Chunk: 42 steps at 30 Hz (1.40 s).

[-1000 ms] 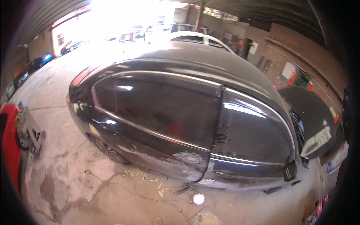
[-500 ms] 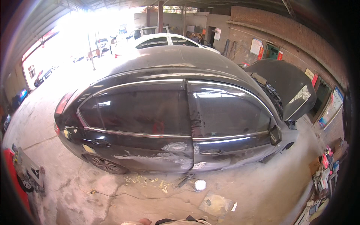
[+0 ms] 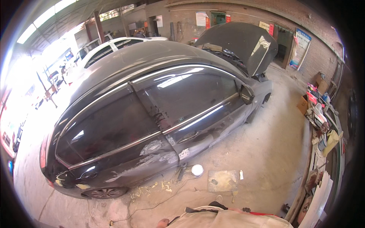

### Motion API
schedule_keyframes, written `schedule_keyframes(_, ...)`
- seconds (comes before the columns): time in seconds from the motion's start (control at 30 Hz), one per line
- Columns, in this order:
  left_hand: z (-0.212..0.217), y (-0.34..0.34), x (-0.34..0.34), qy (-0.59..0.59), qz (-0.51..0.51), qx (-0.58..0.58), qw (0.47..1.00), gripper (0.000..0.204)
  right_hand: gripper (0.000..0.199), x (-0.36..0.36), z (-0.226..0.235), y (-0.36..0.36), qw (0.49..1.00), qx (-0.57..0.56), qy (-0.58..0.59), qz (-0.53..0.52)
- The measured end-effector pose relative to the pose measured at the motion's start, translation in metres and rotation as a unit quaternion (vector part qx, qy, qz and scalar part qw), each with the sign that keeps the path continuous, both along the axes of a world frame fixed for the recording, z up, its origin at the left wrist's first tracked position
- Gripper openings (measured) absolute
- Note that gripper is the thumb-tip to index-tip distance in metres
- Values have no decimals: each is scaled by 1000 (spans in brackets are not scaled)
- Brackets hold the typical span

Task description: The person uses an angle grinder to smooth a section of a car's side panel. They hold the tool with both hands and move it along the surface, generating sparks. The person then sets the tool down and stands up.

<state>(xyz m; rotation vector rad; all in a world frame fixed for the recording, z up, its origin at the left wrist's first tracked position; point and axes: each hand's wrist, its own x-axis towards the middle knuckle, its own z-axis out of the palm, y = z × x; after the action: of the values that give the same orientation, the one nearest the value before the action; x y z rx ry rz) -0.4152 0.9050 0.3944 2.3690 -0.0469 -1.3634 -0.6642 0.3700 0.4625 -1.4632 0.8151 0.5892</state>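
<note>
A dark sedan (image 3: 152,110) stands across the view in front of me, its hood (image 3: 235,45) raised. Pale filler patches (image 3: 152,147) mark its rear door and the lower edge of the front door. At the lower edge, only a bit of my left hand (image 3: 163,223) shows beside my beige clothing (image 3: 216,219); its fingers are hidden. My right hand does not come into view. On the floor close to the car are a white round tub (image 3: 197,170) and a flat, stained board (image 3: 222,180), with a small white tube (image 3: 241,174) next to the board.
A thin cable (image 3: 152,208) runs over the floor among yellowish scraps (image 3: 163,185). Along the right wall, a long shelf (image 3: 313,171) is cluttered with tools, boxes and containers. A white car (image 3: 114,47) stands behind the sedan.
My view has swung to the right and tilted, so the sedan sits further left and slanted. More of the right-hand shelf and of my clothing shows. The tub and board have not moved on the floor.
</note>
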Motion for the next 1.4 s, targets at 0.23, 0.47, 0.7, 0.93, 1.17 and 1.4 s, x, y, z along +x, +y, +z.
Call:
schedule_keyframes(0.23, -15, 34, -18, -10, 140, 2, 990, 44, 48, 18, 20, 36, 957, -273, 42, 91)
schedule_keyframes(0.47, -44, 77, -44, 77, 93, -30, 992, 45, 49, 67, 51, 50, 961, -261, 56, 69)
schedule_keyframes(0.7, 49, 2, -22, 7, -23, 21, 999, 52, 49, 53, 69, 42, 959, -270, 70, 48)
schedule_keyframes(0.93, 30, 4, -31, -48, 32, -41, 997, 39, 50, 58, 74, 45, 964, -259, 58, 32)
schedule_keyframes(1.17, 16, 23, -51, -32, 45, -8, 998, 44, 51, 47, 87, 45, 962, -260, 78, 1)
schedule_keyframes(1.4, -13, 66, -91, 64, 121, 46, 990, 49, 51, 43, 99, 45, 965, -249, 84, -17)
